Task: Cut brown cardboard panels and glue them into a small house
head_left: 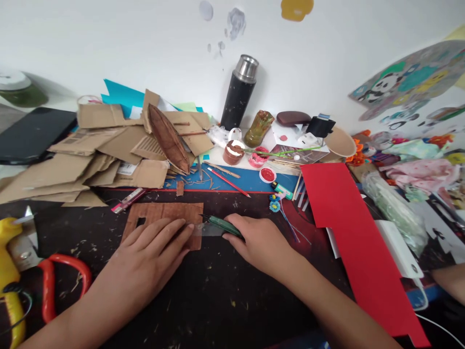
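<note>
On the dark table, nearest the camera, the left hand lies flat with its fingers slightly spread, pressing down the right part of the brown cardboard piece. Just right of that piece, the right hand is closed around a green cutter, whose tip is at the piece's right edge. A cut along that edge seems in hand; it calls for firm pressure and fingers clear of the blade. Left of the piece lie orange scissors; beyond it a red pencil, a cardboard pile and a black flask
</note>
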The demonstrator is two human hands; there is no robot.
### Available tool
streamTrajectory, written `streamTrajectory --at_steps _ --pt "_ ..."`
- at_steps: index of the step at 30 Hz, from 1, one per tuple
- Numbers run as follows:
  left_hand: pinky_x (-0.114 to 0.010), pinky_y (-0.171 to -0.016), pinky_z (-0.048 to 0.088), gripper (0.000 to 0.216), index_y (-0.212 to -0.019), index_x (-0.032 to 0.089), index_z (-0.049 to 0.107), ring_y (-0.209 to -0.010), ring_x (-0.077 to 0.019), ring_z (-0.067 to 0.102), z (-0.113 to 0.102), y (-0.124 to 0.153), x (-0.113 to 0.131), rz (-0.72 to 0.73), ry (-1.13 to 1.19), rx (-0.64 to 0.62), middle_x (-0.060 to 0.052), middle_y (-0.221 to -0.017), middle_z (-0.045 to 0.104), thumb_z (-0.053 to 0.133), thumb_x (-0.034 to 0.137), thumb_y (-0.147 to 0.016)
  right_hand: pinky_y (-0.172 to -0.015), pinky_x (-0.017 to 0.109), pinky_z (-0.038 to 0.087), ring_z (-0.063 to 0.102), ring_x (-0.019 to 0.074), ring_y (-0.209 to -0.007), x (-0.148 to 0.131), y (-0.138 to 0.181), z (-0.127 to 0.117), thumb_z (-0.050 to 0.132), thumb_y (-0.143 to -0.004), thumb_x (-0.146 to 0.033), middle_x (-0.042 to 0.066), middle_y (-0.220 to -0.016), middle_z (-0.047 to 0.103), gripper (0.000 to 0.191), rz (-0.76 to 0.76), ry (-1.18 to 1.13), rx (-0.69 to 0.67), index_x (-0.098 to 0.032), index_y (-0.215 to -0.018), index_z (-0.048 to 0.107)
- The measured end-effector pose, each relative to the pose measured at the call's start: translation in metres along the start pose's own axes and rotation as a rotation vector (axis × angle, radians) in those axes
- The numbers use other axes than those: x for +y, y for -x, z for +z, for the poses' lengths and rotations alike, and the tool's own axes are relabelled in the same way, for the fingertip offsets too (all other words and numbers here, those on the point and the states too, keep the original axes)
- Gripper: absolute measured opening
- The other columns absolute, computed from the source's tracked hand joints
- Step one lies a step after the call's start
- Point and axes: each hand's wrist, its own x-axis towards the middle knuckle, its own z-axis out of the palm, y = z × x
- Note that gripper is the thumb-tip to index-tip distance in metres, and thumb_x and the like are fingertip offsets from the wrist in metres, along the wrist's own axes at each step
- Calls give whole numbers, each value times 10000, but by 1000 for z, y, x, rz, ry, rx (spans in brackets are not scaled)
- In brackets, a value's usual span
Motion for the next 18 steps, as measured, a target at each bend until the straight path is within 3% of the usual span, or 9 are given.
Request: streamTrajectory --at_steps 5,12,18 --pt "-508 -1010 525 472 -1349 252 731 -1207 -345 694 -5 -3 -9 -70 58 35 -126 -1362 756 443 533 -1101 -727 329 466 778 261 -978 5 -2 -2 654 -1074 -334 75 -1118 811 201 2 -18 14 -207 -1230 643" --pt "-477 -995 531 445 -1297 210 719 -1141 -315 723 -16 -3 -20 -24 113 34 -90 -1232 812 504 537 -1085 -723 325 464 777 262 -942 4 0 -1 661 -1067 -323 64 -1091 807 180 12 -34 28 -214 -1209 643" --pt "-476 -992 550 431 -1314 241 713 -1159 -310 724 -17 -1 -19 -54 116 37 -90 -1297 782 510 540 -1078 -715 316 445 776 255 -919 4 4 3 670 -1061 -320 54 -1068 806 175 40 -32 50 -223 -1204 645"
